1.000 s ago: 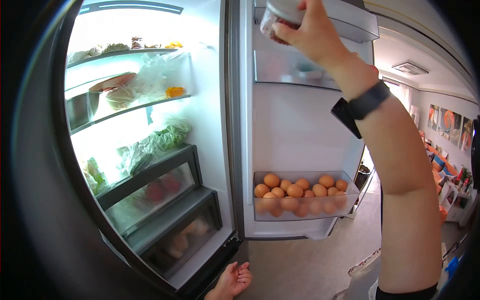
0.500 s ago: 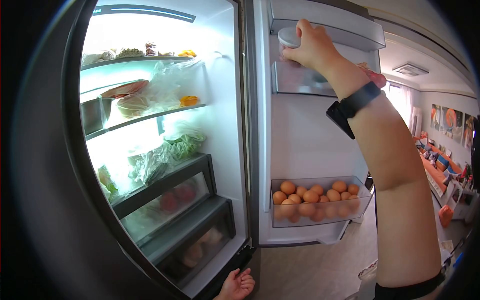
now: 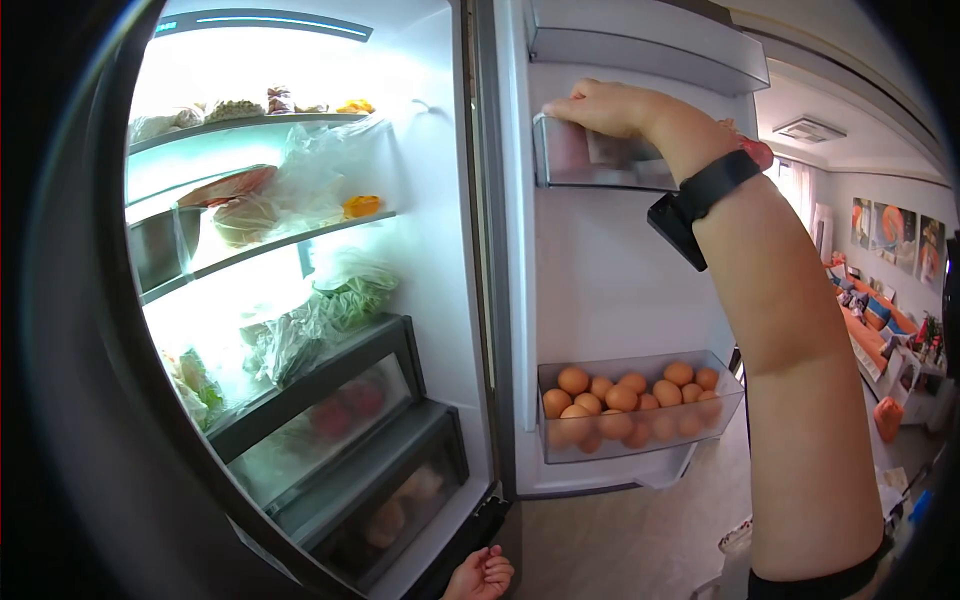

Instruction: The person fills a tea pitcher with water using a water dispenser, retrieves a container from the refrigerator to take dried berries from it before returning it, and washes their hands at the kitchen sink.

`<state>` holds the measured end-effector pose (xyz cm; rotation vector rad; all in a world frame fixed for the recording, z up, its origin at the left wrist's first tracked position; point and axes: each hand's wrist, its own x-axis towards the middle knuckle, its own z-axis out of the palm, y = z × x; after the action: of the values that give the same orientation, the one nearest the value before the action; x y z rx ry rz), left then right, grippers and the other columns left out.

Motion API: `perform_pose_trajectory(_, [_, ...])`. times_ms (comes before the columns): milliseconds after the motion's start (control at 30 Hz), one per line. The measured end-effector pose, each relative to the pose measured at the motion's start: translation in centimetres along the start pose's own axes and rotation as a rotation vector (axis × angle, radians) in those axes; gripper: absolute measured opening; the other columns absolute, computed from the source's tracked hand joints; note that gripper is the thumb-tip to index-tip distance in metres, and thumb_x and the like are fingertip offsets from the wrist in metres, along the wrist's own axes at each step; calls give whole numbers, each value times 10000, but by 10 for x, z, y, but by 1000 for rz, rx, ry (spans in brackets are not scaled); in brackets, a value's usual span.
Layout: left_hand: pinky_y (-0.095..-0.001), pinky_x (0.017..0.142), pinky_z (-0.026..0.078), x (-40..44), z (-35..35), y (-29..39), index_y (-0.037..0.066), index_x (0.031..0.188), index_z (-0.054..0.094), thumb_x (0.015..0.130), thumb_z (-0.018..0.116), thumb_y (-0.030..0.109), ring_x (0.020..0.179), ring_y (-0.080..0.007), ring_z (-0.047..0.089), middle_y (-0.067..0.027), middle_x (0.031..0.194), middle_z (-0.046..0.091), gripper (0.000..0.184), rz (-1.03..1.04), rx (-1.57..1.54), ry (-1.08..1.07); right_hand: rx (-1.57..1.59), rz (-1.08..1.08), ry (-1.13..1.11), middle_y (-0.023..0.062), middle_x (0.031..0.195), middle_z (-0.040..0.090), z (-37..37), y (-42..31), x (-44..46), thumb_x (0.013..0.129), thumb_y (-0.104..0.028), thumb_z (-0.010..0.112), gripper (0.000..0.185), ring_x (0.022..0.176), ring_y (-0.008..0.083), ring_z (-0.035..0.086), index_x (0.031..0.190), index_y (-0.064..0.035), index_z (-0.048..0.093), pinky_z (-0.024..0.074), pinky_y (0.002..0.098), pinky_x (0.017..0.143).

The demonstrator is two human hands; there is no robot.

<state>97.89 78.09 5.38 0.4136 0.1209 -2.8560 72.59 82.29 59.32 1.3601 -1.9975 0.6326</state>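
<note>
My right hand (image 3: 605,108), a dark band on its wrist, reaches into the middle door bin (image 3: 560,165). Its fingers are closed on a white-lidded container (image 3: 546,112), of which only a sliver of lid shows past the hand; its body is a blur behind the bin wall. Dark and reddish shapes inside that bin are too unclear to name. At the bottom of the view, my left hand (image 3: 482,575) is held low by the fridge's lower edge, its fingers curled in with nothing visible in them.
Below on the door, a clear bin (image 3: 640,440) holds several brown eggs (image 3: 620,398). An upper door bin (image 3: 640,62) is above my right hand. Bagged food and leafy greens (image 3: 350,295) fill the fridge shelves at left, over two drawers (image 3: 400,500). A living room lies beyond the door.
My right hand has lowered the white-lidded container from above the middle door bin down into it. My left hand has curled its fingers further in. The view has shifted slightly.
</note>
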Motion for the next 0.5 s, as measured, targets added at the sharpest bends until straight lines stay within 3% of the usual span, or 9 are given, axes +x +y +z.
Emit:
perform_pose_trajectory(100, [-173,434,289,0,-1,-2,41,858,506,869,454,148,551,-83,347,4,632,357,119,-2,-38,31,266,-61,103,99,982,558,-9,7,-24,790,-403,566,437,871,209,537,1015,-32,518,420,279,776])
perform_pose_trajectory(167, [-172,435,292,0,-3,-3,40,855,502,872,453,132,548,-83,349,4,635,360,106,-1,-59,47,347,-283,446,124,975,579,-22,26,-57,786,-413,530,423,853,215,568,929,-19,588,430,299,755])
perform_pose_trajectory(200, [-172,436,295,0,-5,-6,39,852,498,875,451,116,546,-83,350,4,639,364,94,3,-81,55,109,-408,651,110,950,574,-29,51,-73,808,-347,511,363,851,202,568,929,-13,584,431,288,742])
perform_pose_trajectory(300, [-175,436,303,-1,-15,-12,41,842,483,884,434,104,537,-90,356,-4,639,372,89,37,-89,93,444,-340,953,59,915,569,-42,114,-143,851,-175,442,226,885,169,559,945,-21,579,425,285,784])
perform_pose_trajectory(367, [-177,431,302,2,-29,-19,43,828,481,884,424,97,520,-94,350,-6,619,375,96,58,-80,145,634,-38,1126,43,947,545,-26,183,-177,873,-197,385,258,909,136,530,970,-50,573,413,279,800])
perform_pose_trajectory(400, [-177,429,302,3,-34,-24,42,820,481,882,422,94,514,-94,348,-7,611,376,100,64,-106,165,652,216,1060,46,952,539,-12,232,-193,881,-226,375,278,897,132,518,981,-52,568,404,272,805])
perform_pose_trajectory(467, [-181,428,304,5,-45,-35,46,807,477,879,424,92,508,-99,349,-9,603,377,101,93,-78,225,604,429,824,34,941,529,49,367,-231,893,-317,356,346,879,134,484,1029,-64,549,381,255,806])
perform_pose_trajectory(500, [-185,428,307,5,-52,-42,47,809,477,880,423,96,509,-103,353,-12,606,379,102,104,-81,243,636,410,676,27,979,540,91,410,-249,890,-355,358,378,921,142,482,1063,-70,537,379,257,775])
